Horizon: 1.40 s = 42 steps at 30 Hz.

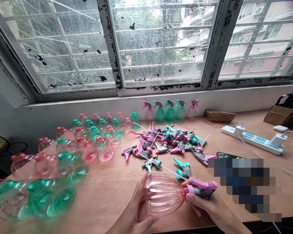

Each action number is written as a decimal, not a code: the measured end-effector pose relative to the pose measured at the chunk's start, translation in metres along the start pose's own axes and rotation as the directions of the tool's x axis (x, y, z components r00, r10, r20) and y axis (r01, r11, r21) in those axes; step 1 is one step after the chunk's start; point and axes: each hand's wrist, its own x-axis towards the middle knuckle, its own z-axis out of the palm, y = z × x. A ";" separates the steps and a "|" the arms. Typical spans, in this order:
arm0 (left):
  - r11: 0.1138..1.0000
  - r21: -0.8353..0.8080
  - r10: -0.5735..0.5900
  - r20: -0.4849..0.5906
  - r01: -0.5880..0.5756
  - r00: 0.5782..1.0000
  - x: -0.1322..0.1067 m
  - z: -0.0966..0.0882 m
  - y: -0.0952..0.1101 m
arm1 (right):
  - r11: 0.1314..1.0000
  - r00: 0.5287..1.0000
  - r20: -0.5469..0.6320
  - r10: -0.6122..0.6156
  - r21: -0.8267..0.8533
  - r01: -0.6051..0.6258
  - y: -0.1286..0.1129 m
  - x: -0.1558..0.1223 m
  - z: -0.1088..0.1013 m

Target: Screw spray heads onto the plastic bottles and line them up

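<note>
A clear pink spray bottle (164, 196) lies on its side between my two hands, low above the front of the table. My left hand (138, 208) is closed around its base end. At the neck, my right hand (207, 204) grips the pink collar of the pink and grey trigger sprayer (205, 189), which sits on the bottle's mouth. Just beyond are a loose teal and grey sprayer head (184, 168) and another teal one (151, 163). Behind these, a heap of pink, teal and grey sprayer heads (166, 141) with white tubes is spread out.
Open pink and green bottles (81, 148) stand in rows on the left. Several bottles with sprayers fitted (170, 112) line the wall. At right are a power strip (254, 139) with plugs and cables, a brown package (219, 115), a cardboard box (280, 113) and a partly blurred phone (230, 155).
</note>
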 end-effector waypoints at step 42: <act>0.998 -0.056 -0.026 -0.003 0.026 1.000 0.000 0.002 -0.003 | 1.000 1.000 -0.023 0.008 0.026 -0.007 0.000 0.000 0.001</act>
